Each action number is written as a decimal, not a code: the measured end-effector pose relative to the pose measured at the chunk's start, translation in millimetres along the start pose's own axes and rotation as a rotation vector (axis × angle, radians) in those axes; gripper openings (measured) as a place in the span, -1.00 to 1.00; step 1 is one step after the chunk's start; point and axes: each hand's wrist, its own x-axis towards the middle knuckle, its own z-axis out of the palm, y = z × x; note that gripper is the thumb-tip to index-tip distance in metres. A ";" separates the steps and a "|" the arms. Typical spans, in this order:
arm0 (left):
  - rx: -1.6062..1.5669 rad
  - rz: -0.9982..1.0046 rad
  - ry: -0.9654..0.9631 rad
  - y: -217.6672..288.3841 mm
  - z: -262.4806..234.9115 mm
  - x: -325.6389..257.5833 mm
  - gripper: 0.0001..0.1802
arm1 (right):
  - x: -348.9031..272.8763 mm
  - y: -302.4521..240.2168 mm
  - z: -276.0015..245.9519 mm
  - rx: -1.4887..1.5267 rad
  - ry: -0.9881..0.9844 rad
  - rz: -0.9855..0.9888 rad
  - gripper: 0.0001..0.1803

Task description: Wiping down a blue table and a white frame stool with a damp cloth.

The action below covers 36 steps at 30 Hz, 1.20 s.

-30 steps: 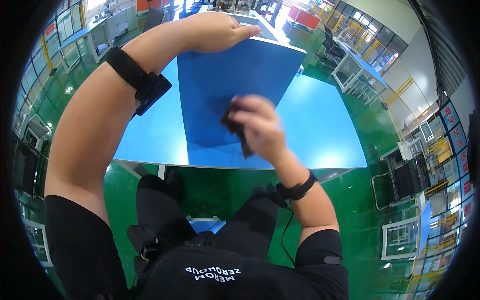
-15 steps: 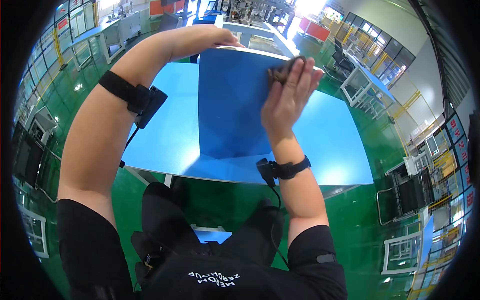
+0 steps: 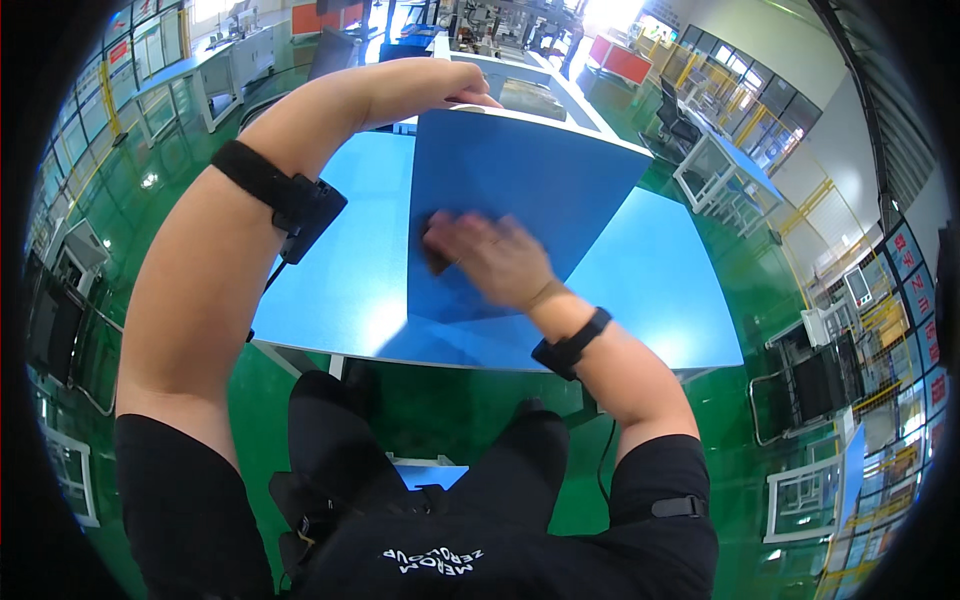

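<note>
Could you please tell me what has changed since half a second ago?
The right hand, with the dark cloth, has moved from the blue panel's upper right down toward its left edge. Nothing was visibly taken up or let go. The left hand stays at the panel's top edge.

Wearer: black short-sleeved top (image 3: 530, 565), white lettering (image 3: 433, 562) on chest; black trousers (image 3: 335, 430). Left forearm: wide black strap (image 3: 243, 172), rectangular black module (image 3: 316, 218), thin dark cable (image 3: 273, 275). Right wrist: black band (image 3: 577, 346). Right sleeve (image 3: 650, 470): dark tab (image 3: 680, 507).
</note>
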 end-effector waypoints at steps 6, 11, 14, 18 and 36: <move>-0.094 -0.051 -0.015 5.9 -0.6 3.1 -0.46 | 84.9 82.0 -29.3 0.082 0.247 0.629 -0.40; 0.191 -0.033 -0.017 16.5 -1.3 -3.3 -0.46 | 98.4 6.1 0.5 0.054 0.153 0.526 -0.34; 0.008 -0.089 0.086 9.4 6.0 0.6 -0.49 | 64.0 -30.3 17.5 0.040 0.113 0.330 -0.30; 0.320 0.154 0.014 1.3 0.6 3.1 -0.50 | -13.7 -58.8 27.1 0.205 -0.077 -0.025 -0.34; 0.374 -0.030 0.072 -3.3 12.1 8.3 -0.54 | -47.4 28.9 25.1 0.091 -0.001 0.002 -0.39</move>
